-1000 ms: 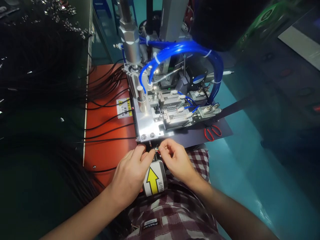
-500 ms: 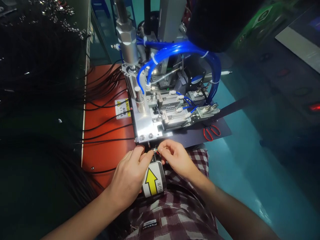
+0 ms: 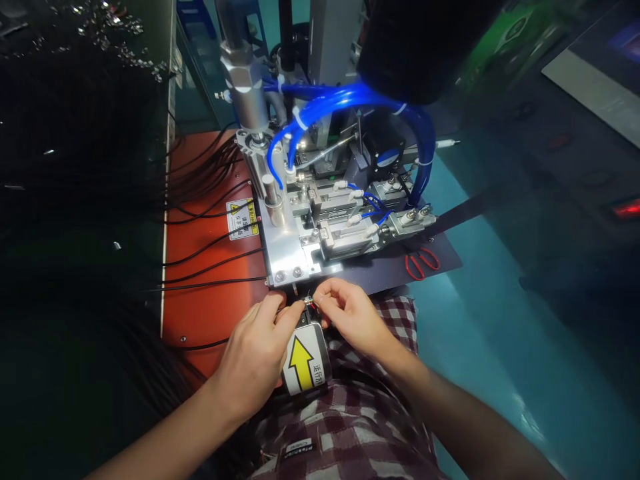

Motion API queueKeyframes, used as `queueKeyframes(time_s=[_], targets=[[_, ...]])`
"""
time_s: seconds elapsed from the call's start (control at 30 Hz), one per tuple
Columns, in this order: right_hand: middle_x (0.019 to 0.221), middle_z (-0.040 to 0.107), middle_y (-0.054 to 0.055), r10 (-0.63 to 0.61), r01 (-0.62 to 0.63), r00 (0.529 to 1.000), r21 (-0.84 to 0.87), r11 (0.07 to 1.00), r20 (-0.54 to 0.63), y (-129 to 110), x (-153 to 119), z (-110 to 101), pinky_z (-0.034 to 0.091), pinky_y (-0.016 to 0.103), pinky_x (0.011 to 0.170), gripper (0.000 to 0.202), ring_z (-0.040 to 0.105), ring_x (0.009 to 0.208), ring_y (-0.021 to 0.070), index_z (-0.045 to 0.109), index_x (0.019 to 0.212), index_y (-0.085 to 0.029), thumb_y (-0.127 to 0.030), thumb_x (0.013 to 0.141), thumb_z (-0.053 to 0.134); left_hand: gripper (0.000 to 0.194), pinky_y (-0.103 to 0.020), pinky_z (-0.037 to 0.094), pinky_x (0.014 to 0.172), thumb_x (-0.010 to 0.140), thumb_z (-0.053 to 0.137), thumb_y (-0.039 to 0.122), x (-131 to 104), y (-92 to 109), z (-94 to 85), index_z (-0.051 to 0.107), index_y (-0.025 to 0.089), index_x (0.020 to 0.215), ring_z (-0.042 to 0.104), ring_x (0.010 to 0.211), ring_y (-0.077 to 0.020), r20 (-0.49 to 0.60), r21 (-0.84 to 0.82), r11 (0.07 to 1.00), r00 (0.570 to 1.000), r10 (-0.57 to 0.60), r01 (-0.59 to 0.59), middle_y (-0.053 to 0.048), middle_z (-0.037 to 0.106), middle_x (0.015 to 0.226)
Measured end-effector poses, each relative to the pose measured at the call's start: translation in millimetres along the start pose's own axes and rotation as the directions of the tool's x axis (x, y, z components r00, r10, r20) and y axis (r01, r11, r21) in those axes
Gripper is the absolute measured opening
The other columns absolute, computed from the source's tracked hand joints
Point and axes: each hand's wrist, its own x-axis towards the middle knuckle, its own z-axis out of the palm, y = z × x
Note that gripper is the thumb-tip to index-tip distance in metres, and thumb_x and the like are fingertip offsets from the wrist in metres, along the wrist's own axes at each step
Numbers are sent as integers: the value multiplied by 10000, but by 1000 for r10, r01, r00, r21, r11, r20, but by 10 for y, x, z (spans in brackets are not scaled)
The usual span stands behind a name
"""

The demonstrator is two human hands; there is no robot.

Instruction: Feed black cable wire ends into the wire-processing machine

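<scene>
Tiny silvery metal connector (image 3: pixel 307 302): between the fingertips, thin red wire (image 3: pixel 314 305) at one end
Long axis: seemingly sideways, though blurred, wire end rightward
Left hand (image 3: pixel 254 350): thumb and forefinger clamped on the connector
Right hand (image 3: pixel 353 317): fingertips pinched on the wire

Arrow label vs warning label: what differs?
The arrow label bears one large yellow arrow; the warning label, a small yellow triangle. The arrow label sits beside the left hand; the warning label lies on the orange surface. Both are white and yellow with black print.
</scene>
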Motion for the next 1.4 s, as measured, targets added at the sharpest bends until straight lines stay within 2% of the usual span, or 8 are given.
queueKeyframes(time_s=[0.37, 0.57, 0.63, 0.7, 0.8, 0.9, 1.03, 1.4], targets=[[537, 492, -50, -14, 13, 1000, -89, 996, -13, -11, 13, 12, 386, 215, 470, 125, 496, 479, 106, 507, 733, -192, -248, 843, 490, 351, -361, 532, 631, 811, 409, 26, 25, 26, -20, 562, 73, 1123, 558, 810, -247, -50, 31, 999, 998, 40, -38, -135, 504, 925], [580, 509, -23, -184, 125, 978, -434, 892, -96, -109, -32, 48, 340, 229, 487, 141, 453, 521, 113, 509, 697, -189, -199, 836, 487, 329, -367, 530, 624, 816, 425, 33, 37, 44, -16, 567, 78, 1109, 551, 798, -247, -55, 68, 997, 998, 44, -40, -132, 508, 923], [595, 520, -17, -217, 140, 970, -474, 869, -111, -129, -27, 44, 338, 236, 503, 143, 459, 536, 117, 513, 692, -187, -192, 832, 487, 336, -372, 528, 643, 816, 425, 37, 32, 39, -12, 562, 90, 1118, 549, 807, -246, -45, 62, 998, 999, 29, -26, -128, 507, 934], [580, 515, -23, -131, 91, 988, -366, 926, -87, -121, -8, 23, 344, 235, 499, 145, 474, 524, 117, 513, 693, -185, -217, 832, 488, 350, -377, 526, 663, 819, 420, 44, 25, 29, -15, 551, 104, 1137, 547, 821, -247, -9, 32, 999, 1000, -1, 1, -125, 505, 951], [526, 496, -40, 70, -67, 997, -63, 996, 44, -71, 25, -24, 361, 232, 491, 176, 487, 469, 111, 521, 708, -171, -294, 832, 499, 362, -372, 522, 688, 826, 409, 52, 14, 10, -25, 539, 131, 1155, 546, 841, -242, 45, -41, 998, 998, -50, 52, -113, 504, 969], [562, 515, -35, 97, -103, 993, 104, 989, 62, -12, 30, -48, 378, 237, 508, 214, 500, 464, 103, 533, 727, -158, -353, 816, 534, 363, -368, 516, 710, 826, 414, 58, 11, -1, -27, 536, 156, 1153, 543, 854, -236, 61, -90, 993, 996, -70, 75, -99, 504, 971], [648, 536, -18, 79, -84, 996, 146, 986, 34, 27, 18, -22, 392, 237, 510, 209, 526, 497, 103, 544, 737, -155, -351, 809, 552, 359, -365, 508, 742, 828, 425, 68, 16, 6, -19, 524, 172, 1157, 539, 874, -231, 81, -123, 986, 992, -100, 110, -91, 504, 1008], [595, 520, -37, 84, -83, 997, 162, 983, 1, 8, 51, 27, 382, 224, 494, 139, 516, 484, 96, 538, 699, -150, -255, 786, 562, 329, -350, 512, 708, 843, 433, 66, 44, 19, -46, 523, 185, 1136, 546, 825, -213, 88, -164, 978, 989, -118, 132, -77, 502, 953]])
